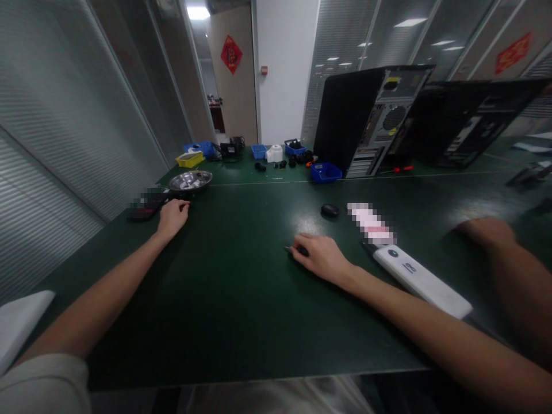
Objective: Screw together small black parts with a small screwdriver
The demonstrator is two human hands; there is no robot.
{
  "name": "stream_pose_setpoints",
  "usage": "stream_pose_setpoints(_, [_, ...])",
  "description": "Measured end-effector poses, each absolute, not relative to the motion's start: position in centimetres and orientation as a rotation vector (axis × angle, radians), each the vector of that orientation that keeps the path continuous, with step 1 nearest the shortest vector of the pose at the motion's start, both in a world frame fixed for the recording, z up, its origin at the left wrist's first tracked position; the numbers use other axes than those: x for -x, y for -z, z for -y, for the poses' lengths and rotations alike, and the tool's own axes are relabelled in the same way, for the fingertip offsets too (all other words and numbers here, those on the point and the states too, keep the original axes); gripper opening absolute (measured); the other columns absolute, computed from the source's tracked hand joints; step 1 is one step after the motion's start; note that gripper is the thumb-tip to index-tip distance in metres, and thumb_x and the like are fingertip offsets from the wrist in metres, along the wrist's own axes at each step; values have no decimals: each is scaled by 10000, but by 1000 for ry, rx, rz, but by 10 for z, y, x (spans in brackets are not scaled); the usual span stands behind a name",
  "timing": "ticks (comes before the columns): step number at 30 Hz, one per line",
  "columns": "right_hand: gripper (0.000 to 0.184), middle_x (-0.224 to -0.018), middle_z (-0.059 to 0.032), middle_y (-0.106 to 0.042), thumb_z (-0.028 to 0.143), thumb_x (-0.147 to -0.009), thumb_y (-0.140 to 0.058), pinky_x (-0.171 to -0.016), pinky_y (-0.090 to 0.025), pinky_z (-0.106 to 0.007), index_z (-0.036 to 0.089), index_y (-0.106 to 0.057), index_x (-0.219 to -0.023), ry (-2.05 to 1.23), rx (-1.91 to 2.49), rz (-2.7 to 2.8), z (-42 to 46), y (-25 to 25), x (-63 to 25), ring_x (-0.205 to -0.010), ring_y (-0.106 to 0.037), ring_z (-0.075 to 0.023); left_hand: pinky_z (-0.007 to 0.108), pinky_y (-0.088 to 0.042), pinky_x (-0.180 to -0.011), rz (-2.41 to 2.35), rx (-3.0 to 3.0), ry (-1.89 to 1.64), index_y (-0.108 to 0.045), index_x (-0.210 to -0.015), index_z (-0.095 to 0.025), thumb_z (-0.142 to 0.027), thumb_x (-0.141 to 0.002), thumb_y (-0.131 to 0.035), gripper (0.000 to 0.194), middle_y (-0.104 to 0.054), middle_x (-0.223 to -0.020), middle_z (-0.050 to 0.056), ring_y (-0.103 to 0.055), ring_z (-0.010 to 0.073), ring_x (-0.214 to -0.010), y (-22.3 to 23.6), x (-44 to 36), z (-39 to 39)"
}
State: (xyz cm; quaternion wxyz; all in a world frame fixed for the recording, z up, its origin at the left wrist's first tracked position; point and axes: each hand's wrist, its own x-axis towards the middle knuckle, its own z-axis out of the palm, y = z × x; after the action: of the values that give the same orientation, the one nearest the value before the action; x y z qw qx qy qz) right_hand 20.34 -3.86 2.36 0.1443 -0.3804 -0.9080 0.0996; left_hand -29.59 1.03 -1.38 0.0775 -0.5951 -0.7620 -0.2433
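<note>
On the left side of the green table, my left hand (173, 218) rests just in front of a shiny metal bowl (190, 181) with small pale pieces in it. Its thumb and finger are pinched together; whatever they may hold is too small to make out. Near the middle, my right hand (319, 257) lies closed around a small dark tool (303, 250) whose thin metal tip pokes out to the left. Most of that tool is hidden by the fingers. A black computer mouse (330, 210) sits beyond this hand.
A long white device (422, 279) lies right of my right forearm, by a blurred-out pink item (371, 223). Another person's hand (487, 233) is at far right. Blue bin (326, 172), yellow tray (190, 158) and black computer tower (371, 121) stand at the back.
</note>
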Motion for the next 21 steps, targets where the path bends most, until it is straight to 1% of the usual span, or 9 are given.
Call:
stream_pose_setpoints(3, [205,-894,-30,-660,381,-1009,-535,-612,-331,-264,215,-641,-954,-289,1099,2620,37,-22,-204,-700,-576,-140,433,-462,-1039,2260,1749,743,-696,-1188,-132,-294,-933,-449,390,-683,-1220,136,-623,292,-1106,13,295,-9])
stream_pose_setpoints(9, [228,-892,-32,-659,393,-1017,-517,-621,-340,-265,213,-639,-951,-301,1101,2620,38,-23,-203,-703,-579,-141,400,-449,-1045,2211,1767,703,-733,-1079,-123,-249,-932,-417,370,-675,-1192,135,-607,271,-1096,13,293,-6])
stream_pose_setpoints(13, [215,-891,-29,-656,387,-1017,-520,-617,-334,-264,216,-635,-959,-299,1097,2620,37,-22,-203,-701,-578,-139,409,-450,-1030,2188,1766,638,-734,-1116,-108,-268,-942,-406,404,-644,-1198,158,-586,291,-1101,13,290,-4])
stream_pose_setpoints(18, [197,-889,-25,-654,372,-1010,-533,-617,-330,-265,215,-635,-952,-297,1096,2616,37,-21,-203,-689,-568,-134,458,-455,-994,2167,1765,558,-736,-1156,-131,-280,-949,-396,424,-645,-1157,164,-574,326,-1071,13,287,-1])
stream_pose_setpoints(21, [207,-888,-27,-655,380,-1009,-530,-616,-333,-264,213,-636,-947,-303,1095,2612,37,-21,-203,-695,-570,-137,470,-455,-990,2144,1779,546,-734,-1158,-134,-267,-953,-382,428,-644,-1146,168,-569,332,-1075,14,287,-1])
